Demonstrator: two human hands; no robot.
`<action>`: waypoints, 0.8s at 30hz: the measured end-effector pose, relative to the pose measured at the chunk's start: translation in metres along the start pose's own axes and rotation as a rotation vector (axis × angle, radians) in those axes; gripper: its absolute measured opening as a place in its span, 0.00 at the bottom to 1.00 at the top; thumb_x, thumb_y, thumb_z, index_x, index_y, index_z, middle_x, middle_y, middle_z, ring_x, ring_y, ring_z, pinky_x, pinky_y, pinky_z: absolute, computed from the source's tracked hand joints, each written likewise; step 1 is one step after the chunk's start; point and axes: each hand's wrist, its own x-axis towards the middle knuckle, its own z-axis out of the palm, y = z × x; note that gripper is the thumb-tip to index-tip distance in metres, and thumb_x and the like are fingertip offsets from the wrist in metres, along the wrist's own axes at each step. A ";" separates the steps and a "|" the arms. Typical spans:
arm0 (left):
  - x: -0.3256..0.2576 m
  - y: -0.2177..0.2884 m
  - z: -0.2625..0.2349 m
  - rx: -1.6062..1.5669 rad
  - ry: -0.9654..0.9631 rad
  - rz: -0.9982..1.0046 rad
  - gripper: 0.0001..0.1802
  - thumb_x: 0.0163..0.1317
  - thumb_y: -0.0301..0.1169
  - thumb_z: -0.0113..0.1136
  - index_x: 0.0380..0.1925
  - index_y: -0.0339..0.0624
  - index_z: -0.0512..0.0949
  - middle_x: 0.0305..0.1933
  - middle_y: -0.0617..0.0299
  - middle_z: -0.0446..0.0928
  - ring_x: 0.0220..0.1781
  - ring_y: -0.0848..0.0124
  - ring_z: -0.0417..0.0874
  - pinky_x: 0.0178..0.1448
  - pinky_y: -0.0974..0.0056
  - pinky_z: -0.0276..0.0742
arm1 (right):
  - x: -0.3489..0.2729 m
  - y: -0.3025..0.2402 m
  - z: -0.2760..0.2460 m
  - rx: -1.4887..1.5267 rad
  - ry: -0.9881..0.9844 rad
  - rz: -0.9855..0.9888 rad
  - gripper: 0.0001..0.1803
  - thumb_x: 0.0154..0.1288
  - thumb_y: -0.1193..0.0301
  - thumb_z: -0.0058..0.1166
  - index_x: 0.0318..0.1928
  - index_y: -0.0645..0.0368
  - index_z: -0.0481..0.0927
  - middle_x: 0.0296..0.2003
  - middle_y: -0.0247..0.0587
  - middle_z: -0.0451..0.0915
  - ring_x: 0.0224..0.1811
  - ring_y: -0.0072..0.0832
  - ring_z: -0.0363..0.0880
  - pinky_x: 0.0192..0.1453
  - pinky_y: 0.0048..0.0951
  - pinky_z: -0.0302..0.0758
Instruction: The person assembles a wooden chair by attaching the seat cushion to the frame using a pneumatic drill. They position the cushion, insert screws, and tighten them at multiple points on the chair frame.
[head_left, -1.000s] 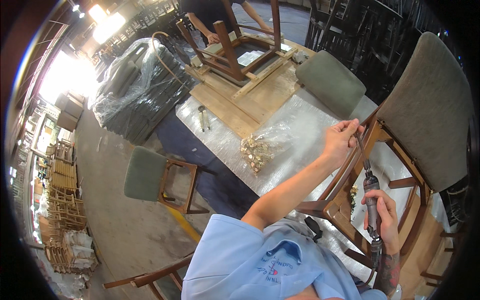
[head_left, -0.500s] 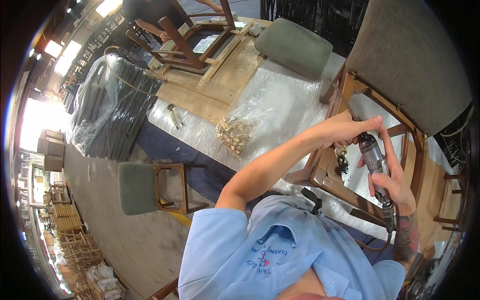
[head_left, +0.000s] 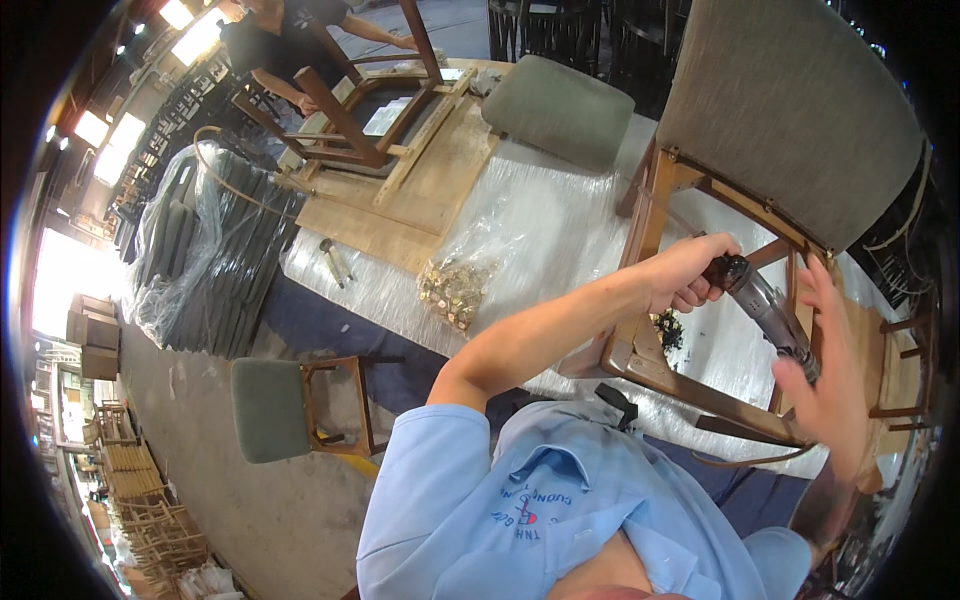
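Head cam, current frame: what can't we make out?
All in the head view:
- Front end of the power tool: partly hidden by the left hand.
- Whether the right hand touches the tool: motion blur.
- Top of the chair back: cut off by the upper edge.
- Shapes of the small parts: too small, behind shiny plastic.

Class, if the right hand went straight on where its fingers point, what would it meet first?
The right hand would probably meet the wooden chair rail below the grey upholstered backrest; depth is unclear.
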 end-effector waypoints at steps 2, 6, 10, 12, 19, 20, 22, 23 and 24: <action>0.011 -0.001 0.005 -0.017 0.017 0.034 0.22 0.60 0.51 0.51 0.21 0.44 0.69 0.17 0.64 0.66 0.11 0.82 0.52 0.14 0.72 0.43 | -0.027 -0.025 -0.012 -0.016 0.044 -0.086 0.40 0.60 0.70 0.57 0.71 0.63 0.59 0.59 0.52 0.72 0.56 0.43 0.77 0.63 0.39 0.69; 0.007 0.006 0.015 -0.048 -0.001 0.049 0.22 0.62 0.53 0.52 0.26 0.46 0.75 0.20 0.65 0.68 0.14 0.82 0.53 0.16 0.73 0.44 | -0.040 0.012 0.041 0.579 -0.563 0.044 0.47 0.53 0.65 0.65 0.71 0.63 0.58 0.59 0.46 0.71 0.49 0.36 0.78 0.55 0.37 0.75; 0.004 0.004 0.043 -0.102 -0.111 0.038 0.22 0.62 0.53 0.52 0.33 0.45 0.77 0.24 0.64 0.71 0.16 0.82 0.56 0.16 0.73 0.44 | -0.038 0.039 0.106 0.994 0.068 0.238 0.46 0.57 0.73 0.60 0.74 0.56 0.52 0.53 0.40 0.73 0.49 0.28 0.76 0.49 0.29 0.75; 0.003 0.001 0.067 -0.139 -0.183 0.042 0.22 0.61 0.54 0.49 0.27 0.46 0.74 0.19 0.64 0.68 0.12 0.81 0.52 0.15 0.71 0.43 | -0.033 0.054 0.103 1.030 0.453 0.242 0.42 0.62 0.59 0.57 0.73 0.54 0.54 0.58 0.41 0.70 0.56 0.30 0.72 0.54 0.34 0.73; -0.002 -0.012 0.113 -0.278 -0.357 -0.047 0.24 0.64 0.58 0.45 0.26 0.49 0.71 0.19 0.67 0.66 0.11 0.81 0.53 0.15 0.72 0.46 | -0.016 0.050 0.063 1.098 0.833 -0.461 0.42 0.64 0.39 0.54 0.68 0.51 0.62 0.49 0.41 0.72 0.54 0.40 0.70 0.59 0.45 0.68; 0.000 -0.011 0.117 -0.314 -0.318 -0.034 0.26 0.64 0.59 0.45 0.26 0.48 0.71 0.18 0.68 0.65 0.11 0.81 0.53 0.15 0.71 0.46 | -0.011 0.055 0.064 1.094 0.783 -0.544 0.38 0.65 0.44 0.54 0.67 0.51 0.63 0.48 0.41 0.73 0.53 0.40 0.71 0.60 0.45 0.67; -0.001 -0.002 0.118 -0.374 -0.316 -0.095 0.28 0.66 0.60 0.44 0.25 0.47 0.70 0.16 0.70 0.63 0.11 0.81 0.52 0.15 0.71 0.45 | -0.006 0.071 0.054 1.044 0.678 -0.594 0.31 0.65 0.54 0.52 0.65 0.52 0.64 0.45 0.40 0.74 0.50 0.39 0.71 0.61 0.46 0.65; 0.000 -0.002 0.113 -0.386 -0.318 -0.142 0.29 0.67 0.60 0.43 0.24 0.46 0.70 0.15 0.71 0.62 0.11 0.82 0.53 0.15 0.71 0.44 | -0.004 0.079 0.048 1.026 0.610 -0.598 0.28 0.65 0.59 0.51 0.64 0.52 0.65 0.43 0.39 0.75 0.49 0.38 0.72 0.62 0.47 0.63; -0.005 -0.005 0.102 -0.347 -0.330 -0.210 0.30 0.69 0.60 0.43 0.23 0.45 0.69 0.13 0.73 0.60 0.11 0.82 0.53 0.15 0.71 0.44 | -0.003 0.074 0.038 1.026 0.552 -0.569 0.26 0.63 0.61 0.51 0.61 0.51 0.67 0.41 0.37 0.75 0.48 0.36 0.72 0.63 0.48 0.62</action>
